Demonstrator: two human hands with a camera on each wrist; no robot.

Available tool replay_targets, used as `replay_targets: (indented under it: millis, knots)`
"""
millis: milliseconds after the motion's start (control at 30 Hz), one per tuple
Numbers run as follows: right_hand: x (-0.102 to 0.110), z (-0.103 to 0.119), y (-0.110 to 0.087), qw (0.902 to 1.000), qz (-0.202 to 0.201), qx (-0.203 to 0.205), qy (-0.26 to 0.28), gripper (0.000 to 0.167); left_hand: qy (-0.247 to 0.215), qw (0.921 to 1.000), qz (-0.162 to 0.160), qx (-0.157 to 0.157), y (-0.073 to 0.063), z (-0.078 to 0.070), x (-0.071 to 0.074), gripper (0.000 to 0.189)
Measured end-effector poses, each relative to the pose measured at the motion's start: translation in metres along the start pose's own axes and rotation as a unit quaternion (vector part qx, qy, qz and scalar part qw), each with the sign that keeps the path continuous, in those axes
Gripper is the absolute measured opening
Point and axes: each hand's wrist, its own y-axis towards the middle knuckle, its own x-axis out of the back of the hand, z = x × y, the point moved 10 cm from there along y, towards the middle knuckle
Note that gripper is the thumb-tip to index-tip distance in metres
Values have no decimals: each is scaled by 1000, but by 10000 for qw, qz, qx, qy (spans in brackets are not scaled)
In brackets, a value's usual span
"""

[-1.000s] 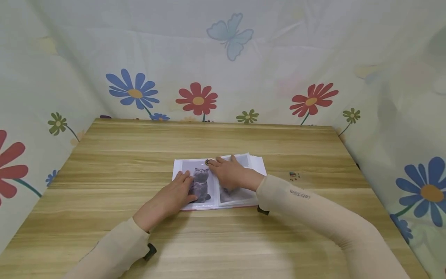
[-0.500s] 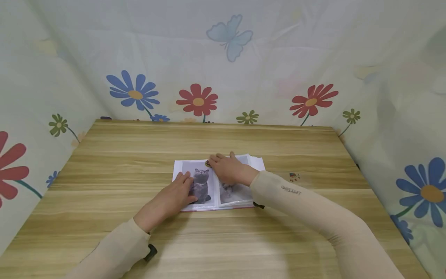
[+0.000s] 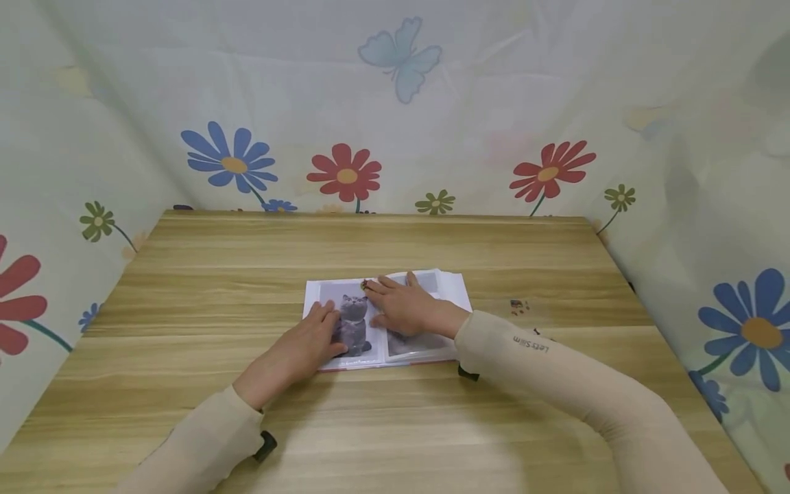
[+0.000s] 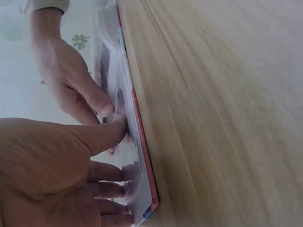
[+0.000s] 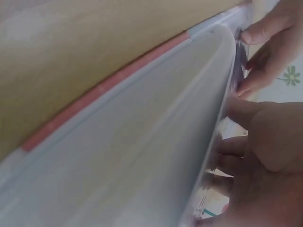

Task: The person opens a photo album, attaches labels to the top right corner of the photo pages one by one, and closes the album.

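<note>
An open photo album (image 3: 313, 291) lies on the table, its pages showing grey cat photos (image 3: 354, 329) behind glossy clear sleeves. My left hand (image 3: 306, 343) rests on the left page, fingers extended over the photo's left side and the thumb near its bottom. Across the middle fold reaches my right hand (image 3: 404, 309), its fingertips touching a small dark-and-yellow sticker (image 3: 365, 284) at the top right of the left page. In the right wrist view, the fingers (image 5: 232, 163) press on the upper leaf, with the stacked pages (image 5: 142, 156) fanned beneath. Part of the right photo is hidden under this hand.
To the album's right is a clear sticker sheet (image 3: 520, 307) with small coloured figures, partly beside the right sleeve. The wood-grain table (image 3: 382, 439) extends around the album. A flower-printed curtain (image 3: 469, 103) encloses the back and sides.
The right hand shifts slightly up and left along the page top, then back right, with its thumb now spread over the left page. The left hand stays put on the album.
</note>
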Motion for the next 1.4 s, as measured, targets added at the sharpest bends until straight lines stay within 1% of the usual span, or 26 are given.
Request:
replay_targets:
  millis: [167, 400, 600, 800, 967, 1100, 1200, 1333, 1400]
  knots:
    - [-4, -1, 2, 9999, -59, -29, -93, 76, -20, 10000, 33, 67, 0, 1, 0, 60]
    - [-4, -3, 4, 9996, -68, -133, -229, 77, -23, 9999, 94, 82, 1, -1, -1, 61]
    - [-1, -4, 6, 9991, -61, -193, -364, 78, -14, 9999, 76, 95, 3, 0, -1, 61]
    - [0, -6, 8, 9992, -64, -202, -349, 78, 42, 10000, 10, 59, 2, 0, 0, 61]
    - [-2, -15, 14, 9991, -29, -373, -202, 82, -12, 10000, 47, 46, 1, 0, -3, 62]
    - [-3, -24, 17, 9989, -17, -450, 130, 83, -43, 10000, 30, 0, 1, -2, -4, 62]
    - [3, -28, 15, 9982, -177, -395, 418, 81, -49, 10000, 33, -10, 2, -2, -3, 62]
    - [19, -29, 7, 9971, -469, -327, 495, 77, -22, 9999, 118, 60, 3, 1, -3, 62]
    - [23, -25, 3, 9972, -432, -275, 541, 75, -15, 9998, 167, 114, 4, 2, -3, 63]
